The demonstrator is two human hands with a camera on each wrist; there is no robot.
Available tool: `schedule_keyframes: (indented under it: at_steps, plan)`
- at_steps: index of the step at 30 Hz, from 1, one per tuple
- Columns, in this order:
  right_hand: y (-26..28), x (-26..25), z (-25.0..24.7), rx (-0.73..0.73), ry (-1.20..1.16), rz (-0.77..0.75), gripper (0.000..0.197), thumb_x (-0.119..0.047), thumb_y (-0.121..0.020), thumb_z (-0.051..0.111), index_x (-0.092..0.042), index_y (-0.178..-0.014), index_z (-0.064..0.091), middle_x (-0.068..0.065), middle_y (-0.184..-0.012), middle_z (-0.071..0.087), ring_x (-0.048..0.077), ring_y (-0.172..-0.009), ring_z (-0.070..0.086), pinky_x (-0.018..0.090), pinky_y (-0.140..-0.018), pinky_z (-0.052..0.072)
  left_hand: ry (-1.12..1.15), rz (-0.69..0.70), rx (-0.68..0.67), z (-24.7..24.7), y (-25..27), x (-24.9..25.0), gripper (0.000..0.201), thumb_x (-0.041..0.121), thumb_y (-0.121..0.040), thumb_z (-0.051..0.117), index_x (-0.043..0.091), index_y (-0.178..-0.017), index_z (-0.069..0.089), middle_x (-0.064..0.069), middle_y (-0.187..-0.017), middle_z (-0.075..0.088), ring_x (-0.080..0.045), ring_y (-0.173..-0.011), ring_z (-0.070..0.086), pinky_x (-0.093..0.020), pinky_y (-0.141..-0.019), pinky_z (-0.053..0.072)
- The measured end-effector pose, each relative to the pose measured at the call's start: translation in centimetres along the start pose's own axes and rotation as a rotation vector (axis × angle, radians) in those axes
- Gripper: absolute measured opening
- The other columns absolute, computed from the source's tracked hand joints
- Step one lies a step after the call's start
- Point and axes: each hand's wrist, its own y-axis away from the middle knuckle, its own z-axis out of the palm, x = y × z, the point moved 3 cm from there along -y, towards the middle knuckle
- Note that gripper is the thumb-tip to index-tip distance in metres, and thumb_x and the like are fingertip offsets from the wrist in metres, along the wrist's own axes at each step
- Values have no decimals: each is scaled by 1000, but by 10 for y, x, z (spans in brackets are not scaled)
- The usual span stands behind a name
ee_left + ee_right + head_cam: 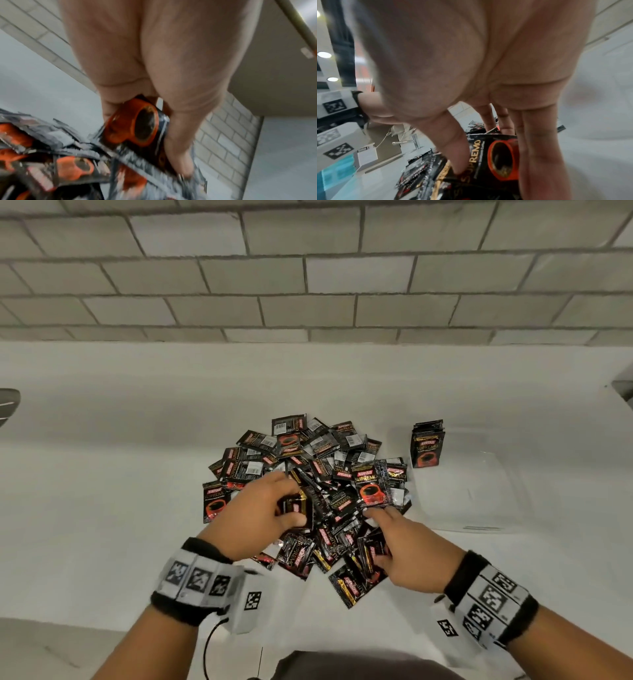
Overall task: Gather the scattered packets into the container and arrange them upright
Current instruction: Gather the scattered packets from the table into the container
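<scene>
The loose packets (pixel 308 491) lie heaped at frame centre on the white counter (pixel 102 474). The left hand (pixel 253 518) clamps a small stack of packets (pixel 296 505) between thumb and fingers. The right hand (pixel 404 556) pinches one packet (pixel 494 157). The clear container (pixel 479 491), centre right, holds upright packets (pixel 427 445).

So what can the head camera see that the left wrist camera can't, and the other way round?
Only the head view shows the whole pile of packets, the clear container with an upright stack of packets inside, and the right hand. Only the left wrist view shows the palm side of the left hand, with fingers curled round a bunch of packets. Both show that hand, the packets and the tiled wall.
</scene>
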Motion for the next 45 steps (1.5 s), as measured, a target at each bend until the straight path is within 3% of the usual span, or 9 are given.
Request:
schedule_keyframes:
  at_steps: [7,16,21,25,30,35,40,42,45]
  plan:
    - [-5,-6,-2,16,149,33,67,-36,-79,76,-38,-134,37,-1,-123,42,21,-76,62,37,-64,53,-300,19,-343,45,27,-11,18,38,-84,79,31,-98,73,20,-150,37,-11,-130,31,-37,-111,38]
    - [-5,-14,-19,168,7,-19,40,-35,-72,83,-30,-88,46,-14,-90,49,14,-85,52,34,-70,49,-482,17,-342,59,1,-12,48,24,-94,69,30,-140,55,4,-130,49,-20,-125,44,-40,-111,29]
    - [11,-10,-43,146,-397,-132,37,-25,-78,85,-38,-95,55,-20,-87,65,2,-74,63,23,-68,51,-208,34,-230,38,8,-5,42,20,-94,70,34,-130,55,13,-116,49,-10,-97,53,-30,-88,44]
    - [13,-5,-33,45,-317,-124,27,-31,-79,84,-34,-99,67,-16,-94,66,3,-84,62,31,-80,53,101,-23,-51,12,22,-1,43,24,-92,75,42,-125,54,28,-111,52,11,-92,57,-17,-76,47]
    - [26,-2,-56,446,-514,-95,26,-26,-81,83,-34,-102,69,-21,-97,66,-2,-91,61,13,-80,46,155,-55,169,-4,28,1,24,42,-94,65,22,-106,61,16,-102,50,0,-88,54,-22,-74,47]
    - [42,52,-114,944,-433,84,24,-22,-82,81,-23,-102,68,-8,-91,68,12,-80,61,14,-69,44,236,-186,75,7,22,19,55,42,-104,46,12,-149,37,9,-124,57,12,-98,47,-9,-74,38]
    - [20,118,-101,499,-105,328,21,-28,-80,82,-21,-91,66,-1,-82,66,20,-77,61,34,-63,47,383,-301,-77,28,14,22,72,48,-105,41,26,-162,3,5,-97,55,-18,-62,76,-22,-54,52]
    - [25,138,-101,448,-63,459,27,-32,-78,83,-20,-97,67,5,-90,70,23,-80,62,36,-68,53,354,-293,-99,31,10,21,68,49,-105,42,29,-160,6,-21,-105,66,-18,-59,75,-17,-47,45]
    - [35,157,-109,413,46,599,60,-39,-73,87,-14,-122,63,13,-112,67,30,-101,61,37,-80,52,370,-261,-108,34,10,24,49,44,-105,47,32,-147,25,-21,-117,65,-20,-62,76,-16,-42,40]
